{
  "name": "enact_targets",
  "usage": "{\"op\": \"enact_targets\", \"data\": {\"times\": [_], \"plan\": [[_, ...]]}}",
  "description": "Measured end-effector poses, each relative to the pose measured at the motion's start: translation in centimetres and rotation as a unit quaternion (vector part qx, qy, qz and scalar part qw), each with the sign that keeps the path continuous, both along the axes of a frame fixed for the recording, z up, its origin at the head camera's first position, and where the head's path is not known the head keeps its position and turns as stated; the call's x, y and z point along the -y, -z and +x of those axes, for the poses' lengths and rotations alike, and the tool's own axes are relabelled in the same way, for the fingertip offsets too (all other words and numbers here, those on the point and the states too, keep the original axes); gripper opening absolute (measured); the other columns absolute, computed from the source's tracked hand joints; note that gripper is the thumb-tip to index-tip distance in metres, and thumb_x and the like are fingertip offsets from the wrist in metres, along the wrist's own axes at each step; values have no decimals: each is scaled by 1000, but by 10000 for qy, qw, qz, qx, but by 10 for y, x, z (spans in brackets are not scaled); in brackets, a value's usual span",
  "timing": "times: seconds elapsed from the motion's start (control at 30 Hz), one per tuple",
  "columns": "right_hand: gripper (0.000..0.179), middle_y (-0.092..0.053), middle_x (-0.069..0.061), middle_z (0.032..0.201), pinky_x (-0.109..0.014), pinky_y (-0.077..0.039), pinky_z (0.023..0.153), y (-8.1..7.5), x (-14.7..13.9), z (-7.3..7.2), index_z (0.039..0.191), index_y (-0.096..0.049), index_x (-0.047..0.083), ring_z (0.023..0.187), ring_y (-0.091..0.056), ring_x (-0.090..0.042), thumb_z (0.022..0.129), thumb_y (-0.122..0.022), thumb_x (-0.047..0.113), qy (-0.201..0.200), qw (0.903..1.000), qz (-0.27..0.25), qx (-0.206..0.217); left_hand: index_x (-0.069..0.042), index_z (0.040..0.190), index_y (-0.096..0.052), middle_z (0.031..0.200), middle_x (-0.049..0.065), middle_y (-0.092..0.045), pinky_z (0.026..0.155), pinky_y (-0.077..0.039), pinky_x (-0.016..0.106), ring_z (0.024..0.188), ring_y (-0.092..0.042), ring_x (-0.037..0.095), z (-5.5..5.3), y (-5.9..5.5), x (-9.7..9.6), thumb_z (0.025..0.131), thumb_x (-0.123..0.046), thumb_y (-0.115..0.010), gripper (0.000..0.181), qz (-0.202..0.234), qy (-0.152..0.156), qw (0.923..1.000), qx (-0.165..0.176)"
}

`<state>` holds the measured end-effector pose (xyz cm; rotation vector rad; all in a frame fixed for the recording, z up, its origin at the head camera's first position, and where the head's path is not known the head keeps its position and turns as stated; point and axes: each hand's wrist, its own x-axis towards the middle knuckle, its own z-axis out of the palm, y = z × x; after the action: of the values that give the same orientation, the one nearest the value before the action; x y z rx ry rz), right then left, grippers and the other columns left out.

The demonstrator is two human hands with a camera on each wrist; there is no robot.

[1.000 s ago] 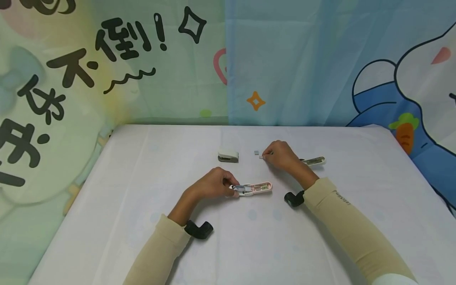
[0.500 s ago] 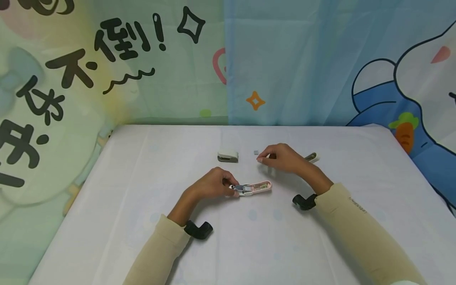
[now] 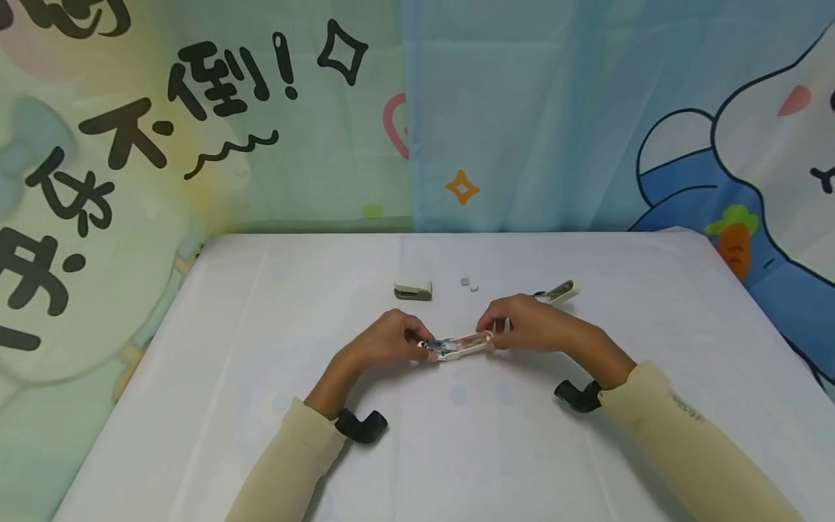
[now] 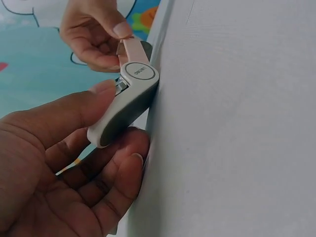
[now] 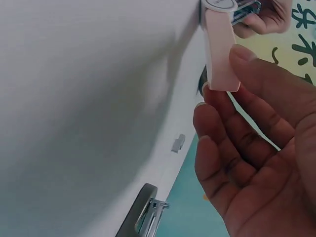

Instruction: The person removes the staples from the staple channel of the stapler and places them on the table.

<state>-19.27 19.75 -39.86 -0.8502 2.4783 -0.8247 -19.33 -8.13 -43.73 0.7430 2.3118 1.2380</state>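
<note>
Stapler (image 3: 457,349) in two narrow grips — left hand (image 3: 390,336) on the white end (image 4: 112,113), right hand (image 3: 527,323) on the pink end (image 5: 221,59).

Printed backdrop (image 3: 522,116) hangs behind; white tablecloth (image 3: 483,449) below.

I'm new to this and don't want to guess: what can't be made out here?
Inside the pinkish stapler: too small, head view.
Rightmost stapler: partly behind the right hand, head view; cut off by the bottom edge, right wrist view.
What the grey bits are: too small, head view.
</note>
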Motion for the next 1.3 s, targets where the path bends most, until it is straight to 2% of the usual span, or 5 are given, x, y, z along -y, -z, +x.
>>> {"op": "enact_targets", "data": {"times": [0.3, 0.5, 0.67, 1.13, 1.3], "plan": [[18, -61, 6, 89, -29, -48, 66, 1, -7, 2, 105, -70, 7, 75, -53, -12, 87, -70, 2, -50, 9982, 146, -577, -6, 96, -75, 79, -5, -67, 60, -44, 23, 67, -54, 9, -3, 4, -9, 81, -11, -79, 16, 22, 175, 9997, -179], [19, -62, 4, 93, -30, -48, 66, -7, -23, 6, 106, -68, 7, 74, -53, -12, 88, -70, 2, 79, 9970, 321, -703, -5, 92, -75, 84, -3, -59, 62, -43, 23, 73, -52, 11, -7, -4, -33, 80, -10, -78, 13, -435, 341, 9959, -710], [20, -62, 1, 96, -30, -48, 65, -13, -34, 11, 108, -68, 6, 74, -52, -12, 89, -68, 2, 149, 9968, 426, -664, -5, 93, -76, 85, -2, -57, 64, -43, 23, 75, -52, 12, -7, -7, -49, 81, -12, -79, 14, -755, 451, 9926, -835], [23, -64, -4, 100, -29, -49, 66, -25, -81, 27, 108, -68, 1, 79, -54, -14, 86, -69, -5, 522, 9919, 563, -1013, -5, 94, -76, 74, -5, -62, 59, -39, 20, 69, -48, 9, -14, -2, -113, 84, -12, -76, 12, -891, 717, 9893, -902], [25, -65, -8, 100, -28, -49, 65, -28, -95, 27, 109, -67, -4, 78, -55, -14, 84, -69, -7, 802, 9861, 624, -1312, -7, 101, -76, 78, -7, -61, 64, -40, 18, 71, -49, 6, -17, 0, -133, 86, -16, -76, 18, -954, 589, 9857, -1258]]}}
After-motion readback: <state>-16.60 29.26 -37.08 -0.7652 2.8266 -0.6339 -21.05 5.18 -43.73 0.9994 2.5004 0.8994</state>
